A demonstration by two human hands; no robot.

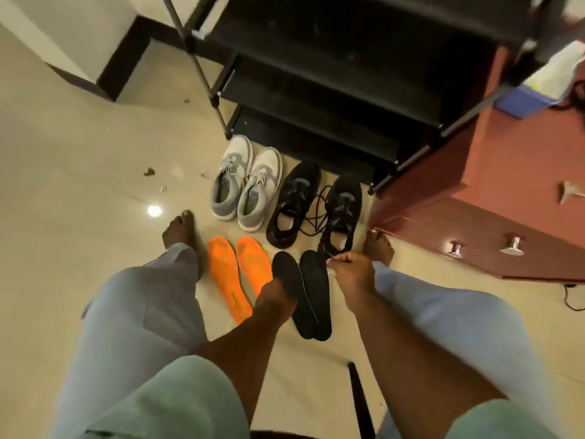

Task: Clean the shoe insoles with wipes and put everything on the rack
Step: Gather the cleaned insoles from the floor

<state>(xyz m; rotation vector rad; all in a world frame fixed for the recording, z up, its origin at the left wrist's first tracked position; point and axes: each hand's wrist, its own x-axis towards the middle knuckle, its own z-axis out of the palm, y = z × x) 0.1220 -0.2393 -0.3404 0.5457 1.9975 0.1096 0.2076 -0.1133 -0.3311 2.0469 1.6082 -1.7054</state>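
Two black insoles lie side by side on the floor between my legs, the left black insole point(286, 267) and the right black insole point(315, 289). My left hand point(273, 296) reaches down and grips the left one at its side. My right hand point(351, 272) has curled fingers that pinch the right one at its top edge, beside the heel of a black shoe. Two orange insoles point(237, 277) lie to the left. A pair of grey sneakers point(243, 185) and a pair of black sneakers point(313, 210) stand in front of the black shoe rack point(316, 90).
A red-brown cabinet point(474, 201) with metal knobs stands at the right, with a blue-and-white pack point(522, 101) on top. My bare feet point(182, 236) flank the insoles. Bits of debris point(148, 172) lie on the tile floor at the left. A dark chair leg point(357, 397) shows below.
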